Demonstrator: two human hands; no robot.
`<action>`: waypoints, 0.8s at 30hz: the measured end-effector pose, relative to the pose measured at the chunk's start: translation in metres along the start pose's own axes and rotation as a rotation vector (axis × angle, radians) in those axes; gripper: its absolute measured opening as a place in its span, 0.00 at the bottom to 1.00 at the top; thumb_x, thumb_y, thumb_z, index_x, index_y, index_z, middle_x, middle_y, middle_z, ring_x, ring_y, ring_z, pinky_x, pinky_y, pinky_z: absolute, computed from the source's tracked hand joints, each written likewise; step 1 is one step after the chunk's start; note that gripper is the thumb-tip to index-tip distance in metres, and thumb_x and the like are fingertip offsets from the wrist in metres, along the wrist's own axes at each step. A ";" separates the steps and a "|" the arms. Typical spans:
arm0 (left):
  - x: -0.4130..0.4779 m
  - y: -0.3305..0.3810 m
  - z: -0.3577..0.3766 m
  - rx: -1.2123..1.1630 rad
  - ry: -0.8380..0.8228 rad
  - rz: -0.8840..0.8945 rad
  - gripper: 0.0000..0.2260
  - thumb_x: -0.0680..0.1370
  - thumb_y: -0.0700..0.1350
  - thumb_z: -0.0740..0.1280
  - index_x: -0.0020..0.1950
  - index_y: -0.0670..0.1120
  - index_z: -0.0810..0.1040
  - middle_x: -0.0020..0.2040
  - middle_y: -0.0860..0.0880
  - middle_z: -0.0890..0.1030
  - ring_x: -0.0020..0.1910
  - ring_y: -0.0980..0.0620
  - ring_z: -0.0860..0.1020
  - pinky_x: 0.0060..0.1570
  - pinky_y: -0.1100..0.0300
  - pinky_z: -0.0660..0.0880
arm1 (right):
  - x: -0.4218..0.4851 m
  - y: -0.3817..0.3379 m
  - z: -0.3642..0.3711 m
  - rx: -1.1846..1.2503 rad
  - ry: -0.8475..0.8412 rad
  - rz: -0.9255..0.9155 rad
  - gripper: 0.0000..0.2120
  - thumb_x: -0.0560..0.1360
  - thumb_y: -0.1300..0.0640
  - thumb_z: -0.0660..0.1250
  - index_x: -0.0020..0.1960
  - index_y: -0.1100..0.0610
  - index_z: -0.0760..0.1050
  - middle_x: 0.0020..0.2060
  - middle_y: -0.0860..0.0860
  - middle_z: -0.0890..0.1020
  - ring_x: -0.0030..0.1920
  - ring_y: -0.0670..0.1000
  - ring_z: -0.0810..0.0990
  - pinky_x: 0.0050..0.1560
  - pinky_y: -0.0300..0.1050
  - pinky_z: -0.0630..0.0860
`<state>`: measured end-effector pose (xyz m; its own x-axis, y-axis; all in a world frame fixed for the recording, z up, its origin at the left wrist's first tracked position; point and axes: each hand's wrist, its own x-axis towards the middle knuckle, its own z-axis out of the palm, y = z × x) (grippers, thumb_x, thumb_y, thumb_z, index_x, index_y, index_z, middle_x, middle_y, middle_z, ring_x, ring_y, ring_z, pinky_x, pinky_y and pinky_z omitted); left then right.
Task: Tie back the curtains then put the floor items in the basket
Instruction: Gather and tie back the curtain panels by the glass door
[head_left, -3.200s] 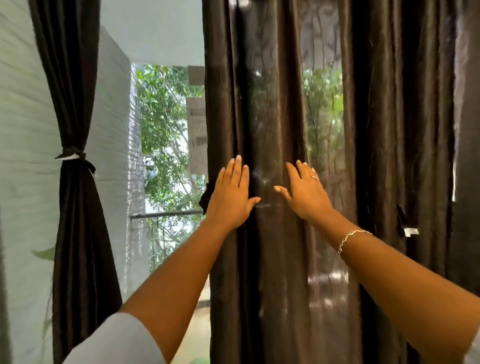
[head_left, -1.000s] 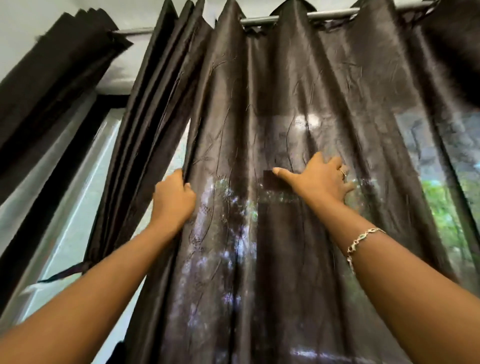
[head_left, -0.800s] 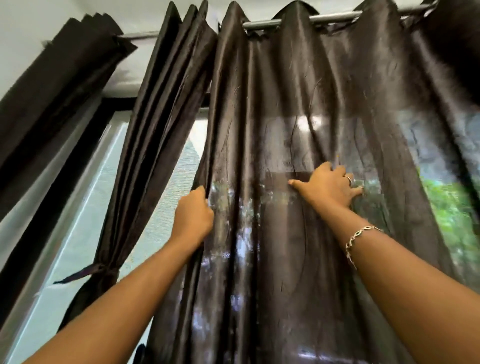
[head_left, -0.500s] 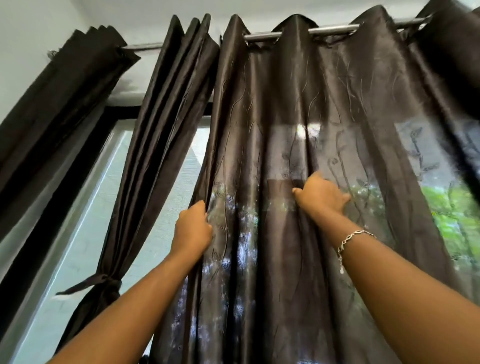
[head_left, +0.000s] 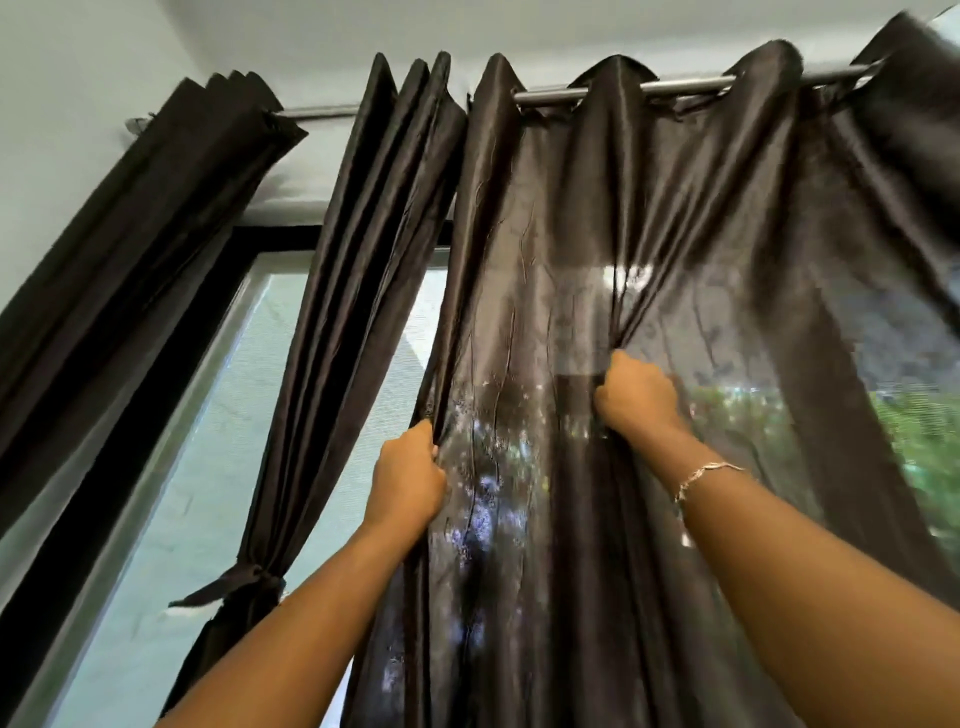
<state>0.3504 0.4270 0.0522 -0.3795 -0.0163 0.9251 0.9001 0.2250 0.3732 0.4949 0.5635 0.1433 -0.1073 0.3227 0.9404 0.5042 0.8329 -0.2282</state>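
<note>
A dark brown sheer curtain (head_left: 701, 249) hangs spread from a metal rod (head_left: 680, 85) and fills the middle and right of the view. My left hand (head_left: 408, 480) grips its left edge. My right hand (head_left: 636, 397), higher and to the right, is curled round a bunched fold of the same panel. Left of it hangs a second curtain panel (head_left: 363, 291), gathered and held by a knotted tie-back (head_left: 244, 579) low down. The floor, its items and the basket are out of view.
A third gathered curtain (head_left: 135, 249) hangs at the far left against a white wall. Between the panels shows a black-framed window (head_left: 218, 467). Trees show through the sheer fabric at the right.
The view has tilted from waist height up toward the rod. My hands went from lying flat on the fabric to gripping it; my right hand curled its fingers round a fold and pulled it left.
</note>
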 end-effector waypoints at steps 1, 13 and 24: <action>0.001 0.000 -0.001 -0.006 -0.006 -0.004 0.17 0.78 0.34 0.56 0.32 0.48 0.57 0.33 0.49 0.65 0.31 0.50 0.65 0.30 0.56 0.55 | 0.001 -0.011 0.002 0.005 -0.008 -0.029 0.16 0.76 0.64 0.55 0.64 0.66 0.65 0.59 0.66 0.75 0.60 0.65 0.73 0.58 0.55 0.70; 0.018 -0.005 -0.041 -0.123 0.066 0.066 0.08 0.77 0.35 0.58 0.51 0.37 0.76 0.48 0.35 0.79 0.51 0.37 0.76 0.40 0.53 0.65 | -0.009 -0.151 0.012 0.453 -0.238 -0.277 0.19 0.78 0.59 0.55 0.66 0.65 0.66 0.65 0.64 0.72 0.65 0.63 0.70 0.60 0.51 0.69; -0.006 0.038 -0.028 -0.188 -0.005 0.013 0.19 0.75 0.59 0.63 0.40 0.43 0.74 0.40 0.42 0.78 0.46 0.41 0.78 0.36 0.56 0.65 | -0.008 -0.058 -0.018 0.331 -0.122 -0.292 0.18 0.80 0.49 0.55 0.58 0.63 0.71 0.58 0.64 0.77 0.60 0.63 0.74 0.55 0.50 0.71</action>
<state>0.3934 0.4085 0.0627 -0.3681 -0.0095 0.9298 0.9290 0.0386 0.3681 0.4822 0.5040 0.1537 -0.3147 0.0872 0.9452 0.1390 0.9893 -0.0450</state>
